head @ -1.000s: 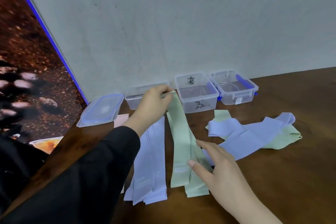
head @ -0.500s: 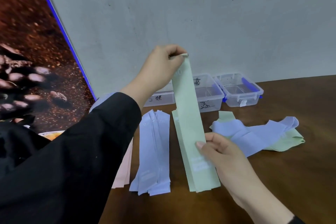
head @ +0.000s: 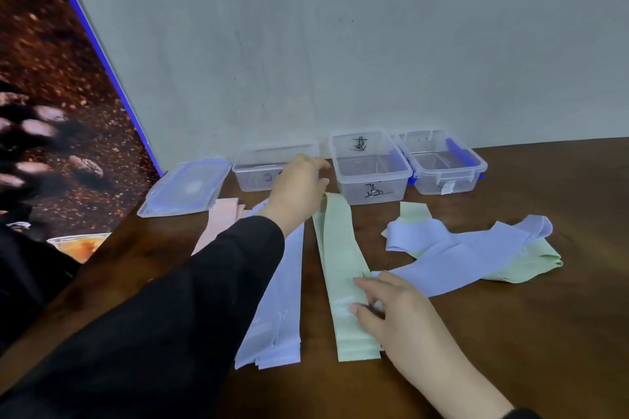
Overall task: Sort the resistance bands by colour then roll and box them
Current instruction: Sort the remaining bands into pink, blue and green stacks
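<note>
The left hand (head: 299, 187) rested loose-fingered at the green bands' (head: 340, 269) far end; the right hand (head: 391, 306) pressed flat. Squaring edges first would help rolling.

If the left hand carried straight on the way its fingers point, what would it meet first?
Probably the middle clear box: the left hand points up and right toward its near-left corner, though depth is unclear.

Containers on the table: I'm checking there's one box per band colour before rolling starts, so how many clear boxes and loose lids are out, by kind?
Clear open boxes: 3, left, middle, right
Loose lids: 1, the lid lying flat left of the boxes
Total: 4
</note>
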A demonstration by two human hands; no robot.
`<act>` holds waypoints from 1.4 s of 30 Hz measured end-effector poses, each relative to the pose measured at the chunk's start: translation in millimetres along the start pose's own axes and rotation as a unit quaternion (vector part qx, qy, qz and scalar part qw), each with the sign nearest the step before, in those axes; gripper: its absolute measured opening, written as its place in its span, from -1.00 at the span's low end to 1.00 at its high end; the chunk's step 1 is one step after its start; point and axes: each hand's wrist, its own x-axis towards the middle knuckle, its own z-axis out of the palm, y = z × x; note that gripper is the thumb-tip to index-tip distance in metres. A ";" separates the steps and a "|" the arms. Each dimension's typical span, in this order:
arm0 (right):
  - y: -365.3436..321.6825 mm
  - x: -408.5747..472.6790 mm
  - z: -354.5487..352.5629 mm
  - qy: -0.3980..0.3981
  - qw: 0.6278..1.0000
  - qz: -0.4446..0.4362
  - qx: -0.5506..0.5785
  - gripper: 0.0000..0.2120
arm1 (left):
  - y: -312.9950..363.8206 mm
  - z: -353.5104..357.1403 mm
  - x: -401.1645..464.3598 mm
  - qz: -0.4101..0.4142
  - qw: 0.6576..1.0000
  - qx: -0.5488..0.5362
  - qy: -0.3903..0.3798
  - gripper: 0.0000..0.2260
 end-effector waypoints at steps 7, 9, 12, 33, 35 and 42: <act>14.7 -0.3 -1.4 0.095 0.992 -0.080 -0.032 -0.78 | 14.8 40.4 -66.5 0.086 0.982 0.128 -0.106 -0.78; 24.5 -0.5 -13.1 0.143 0.983 -0.097 -0.063 -0.82 | 16.0 42.7 -74.6 0.083 0.985 0.126 -0.088 -0.78; 52.6 -2.3 -30.0 0.120 0.975 -0.101 -0.156 -0.65 | 26.4 41.3 -83.2 0.133 0.988 0.075 -0.038 -0.80; 56.9 -9.4 -55.8 0.193 0.981 -0.025 0.020 -0.79 | 71.5 34.5 -88.5 0.272 0.949 -0.087 -0.135 -0.87; 54.2 -12.6 -60.6 0.218 0.972 -0.025 0.086 -0.74 | 82.5 26.7 -86.8 0.243 0.953 -0.140 -0.112 -0.88; 38.8 -6.2 -74.8 0.254 0.965 0.005 0.061 -0.71 | 115.4 -17.9 -80.0 0.236 0.950 -0.202 -0.041 -0.88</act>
